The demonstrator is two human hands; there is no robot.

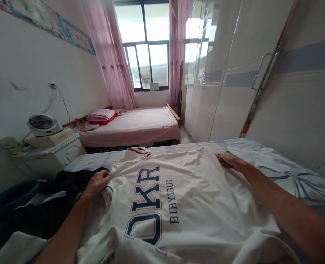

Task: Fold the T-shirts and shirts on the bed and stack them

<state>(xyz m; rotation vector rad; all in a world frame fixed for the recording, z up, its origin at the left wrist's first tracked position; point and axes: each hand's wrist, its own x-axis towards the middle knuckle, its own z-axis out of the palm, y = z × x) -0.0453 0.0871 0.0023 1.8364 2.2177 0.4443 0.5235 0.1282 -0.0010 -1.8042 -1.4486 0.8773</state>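
Note:
A white shirt (200,198) lies spread on the near bed (176,147), with large navy letters "OKR" and smaller "BIBYIGUI" running sideways across it. Striped trim in red and navy shows at its far left corner. My left hand (98,180) pinches the shirt's left edge, fingers closed on the cloth. At the far right edge, my right hand (229,160) is closed on the fabric, its fingertips partly hidden. The nearest part of the shirt is rumpled and runs out of view at the bottom.
Dark clothes (41,212) lie heaped at my left. White bedding with blue lines (288,176) is at the right, beside a tall wardrobe (233,73). Beyond are a pink bed (140,126), a small cabinet (60,154) and a fan (44,124).

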